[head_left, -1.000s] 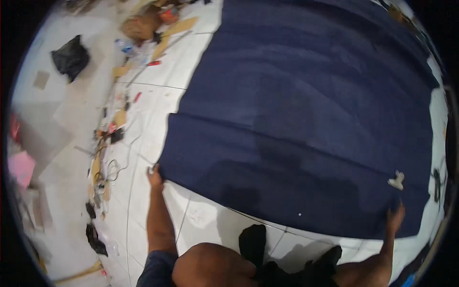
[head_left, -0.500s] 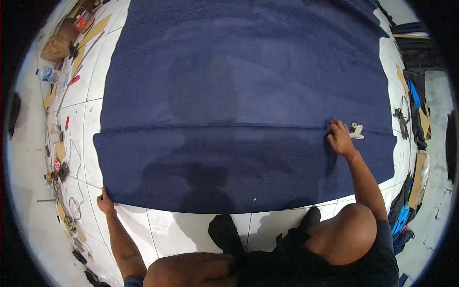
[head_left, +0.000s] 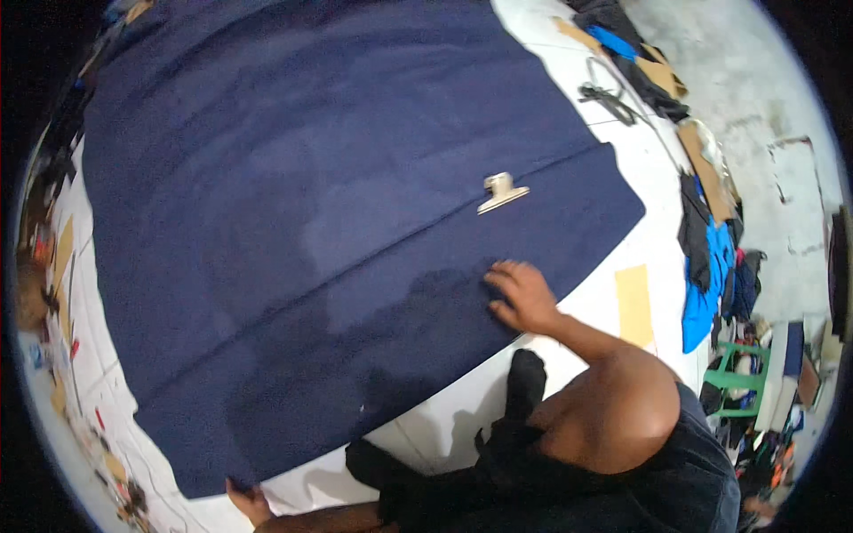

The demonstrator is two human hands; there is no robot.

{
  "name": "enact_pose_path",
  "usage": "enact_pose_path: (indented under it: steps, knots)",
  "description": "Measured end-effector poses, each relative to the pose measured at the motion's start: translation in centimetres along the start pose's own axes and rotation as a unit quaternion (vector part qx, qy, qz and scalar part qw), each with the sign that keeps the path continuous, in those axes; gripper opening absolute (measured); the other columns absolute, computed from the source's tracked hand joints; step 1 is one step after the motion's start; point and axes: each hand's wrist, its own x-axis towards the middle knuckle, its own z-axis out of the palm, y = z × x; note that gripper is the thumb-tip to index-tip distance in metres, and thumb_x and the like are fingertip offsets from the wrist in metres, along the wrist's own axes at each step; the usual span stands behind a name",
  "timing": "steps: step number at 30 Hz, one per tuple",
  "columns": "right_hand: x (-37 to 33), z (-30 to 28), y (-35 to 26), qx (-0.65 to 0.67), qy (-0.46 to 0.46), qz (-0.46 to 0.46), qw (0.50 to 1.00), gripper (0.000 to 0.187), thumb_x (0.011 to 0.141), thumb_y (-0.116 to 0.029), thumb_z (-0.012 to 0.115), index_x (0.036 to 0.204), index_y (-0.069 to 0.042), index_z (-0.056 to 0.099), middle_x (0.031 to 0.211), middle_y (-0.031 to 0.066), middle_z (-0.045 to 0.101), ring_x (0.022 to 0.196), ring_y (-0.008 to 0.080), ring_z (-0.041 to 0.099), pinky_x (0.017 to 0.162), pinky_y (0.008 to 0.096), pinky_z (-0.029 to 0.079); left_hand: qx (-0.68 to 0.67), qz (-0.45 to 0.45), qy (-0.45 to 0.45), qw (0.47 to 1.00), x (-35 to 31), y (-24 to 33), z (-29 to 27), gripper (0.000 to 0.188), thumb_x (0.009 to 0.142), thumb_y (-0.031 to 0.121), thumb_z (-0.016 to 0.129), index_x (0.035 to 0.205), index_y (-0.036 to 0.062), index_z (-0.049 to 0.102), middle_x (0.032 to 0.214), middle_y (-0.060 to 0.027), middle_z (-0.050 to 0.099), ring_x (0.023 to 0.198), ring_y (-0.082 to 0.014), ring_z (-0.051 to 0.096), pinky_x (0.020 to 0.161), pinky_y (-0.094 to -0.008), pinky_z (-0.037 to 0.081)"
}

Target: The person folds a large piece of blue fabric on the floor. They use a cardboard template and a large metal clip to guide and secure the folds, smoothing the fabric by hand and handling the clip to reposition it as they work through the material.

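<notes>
A large sheet of navy blue fabric (head_left: 293,160) lies spread over the floor, with a folded ridge running across it. On that ridge a pale metal bulldog clip (head_left: 503,193) is clamped, toward the right side. My right hand (head_left: 526,298) rests on the fabric near its front edge, fingers spread and holding nothing, nearer to me than the clip. Down at the near left edge, my left hand (head_left: 249,503) pinches the fabric's border; part of its grip is hidden.
White floor tiles (head_left: 542,355) border the fabric. A tan cardboard strip (head_left: 634,305) lies right of my right hand. Beyond are a dark coiled cord (head_left: 609,102), blue and black cloth (head_left: 706,293) and a green plastic stool (head_left: 739,377). Small tools line the left side.
My right hand has left the spot beside the clip and come nearer to me, with fingers spread. The view has turned to the right. My left hand stays at the fabric's edge.
</notes>
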Motion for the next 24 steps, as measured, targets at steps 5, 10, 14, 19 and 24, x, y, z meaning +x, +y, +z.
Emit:
enact_pose_path:
  steps: [5, 10, 14, 19, 24]
  knots:
    - [-0.1, 5.1, -4.9, 0.102, 0.022, -0.095, 0.99, 0.055, 0.081, -0.031, 0.064, 0.129, -0.009, 0.05, 0.136, 0.0189, 0.043, 0.129, 0.0353, 0.04, 0.107, 0.0548, 0.028, 0.143, -0.007, 0.19, 0.971, 6.9, 7.4, -8.4, 0.064, 0.091, 0.045, 0.054, 0.136, 0.0002, 0.045, 0.145, -0.0138, 0.041, 0.128, -0.0324, 0.043, 0.11, -0.0417, 0.029]
    - [-4.0, 6.9, -2.8, 0.083, -0.035, -0.062, 0.994, 0.059, 0.093, -0.044, 0.052, 0.141, -0.011, 0.04, 0.148, 0.0192, 0.03, 0.14, 0.0367, 0.025, 0.113, 0.0561, 0.017, 0.644, 0.31, 0.028, 0.699, -3.8, 5.9, 16.3, 0.075, 0.093, 0.05, 0.048, 0.145, -0.0013, 0.029, 0.151, -0.0247, 0.025, 0.139, -0.0383, 0.024, 0.114, -0.046, 0.018]
    - [-2.8, 8.1, -2.7, 0.11, 0.02, -0.023, 0.993, 0.068, 0.089, -0.053, 0.054, 0.143, -0.016, 0.038, 0.152, 0.0185, 0.025, 0.141, 0.0383, 0.021, 0.112, 0.0592, 0.016, 0.752, 0.392, -0.182, 0.498, -13.1, 4.9, 23.6, 0.074, 0.094, 0.044, 0.045, 0.148, 0.0004, 0.02, 0.154, -0.0252, 0.015, 0.144, -0.0402, 0.009, 0.115, -0.0526, 0.008]
    - [-6.8, 7.6, 11.9, -0.011, 0.102, 0.213, 0.972, 0.065, 0.085, -0.055, 0.056, 0.139, -0.021, 0.044, 0.15, 0.0177, 0.028, 0.14, 0.0414, 0.02, 0.109, 0.0642, 0.009, 0.743, 0.385, -0.179, 0.517, -12.6, 2.4, 23.9, 0.075, 0.094, 0.049, 0.041, 0.149, 0.0017, 0.02, 0.156, -0.023, 0.007, 0.143, -0.043, 0.006, 0.114, -0.0578, 0.004]
    - [-17.1, 3.4, 34.3, -0.076, 0.112, 0.605, 0.784, 0.075, 0.093, -0.064, 0.031, 0.142, -0.008, 0.038, 0.147, 0.0175, 0.036, 0.139, 0.0373, 0.025, 0.111, 0.0564, 0.018, 0.723, 0.399, -0.206, 0.524, -11.5, 0.6, 25.2, 0.077, 0.094, 0.051, 0.04, 0.149, 0.0015, 0.019, 0.155, -0.0249, 0.008, 0.142, -0.0455, 0.005, 0.113, -0.0589, 0.005]
